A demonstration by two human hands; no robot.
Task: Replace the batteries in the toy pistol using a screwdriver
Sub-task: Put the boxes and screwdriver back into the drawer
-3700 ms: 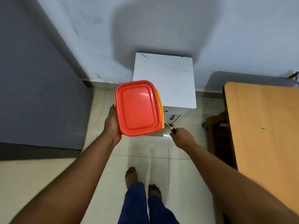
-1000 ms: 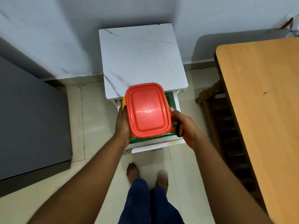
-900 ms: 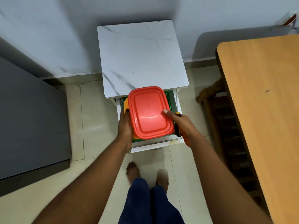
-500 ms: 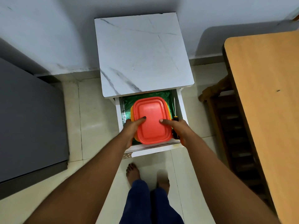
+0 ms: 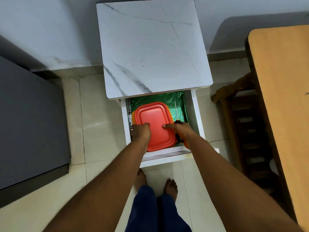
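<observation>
A box with a red lid and a yellow body lies flat in the open, green-lined drawer of a white marble-topped cabinet. My left hand grips the box's left edge with the thumb on the lid. My right hand rests a finger on the lid's right side and holds a screwdriver; its thin shaft points toward the back of the drawer. The toy pistol is not in view.
A wooden table stands at the right, with a dark wooden chair tucked under it. A grey cabinet face fills the left. My bare feet stand on the tiled floor just before the drawer front.
The box came down from chest height into the drawer and now rests on its green lining. Both hands followed it down, the right one still holding the screwdriver.
</observation>
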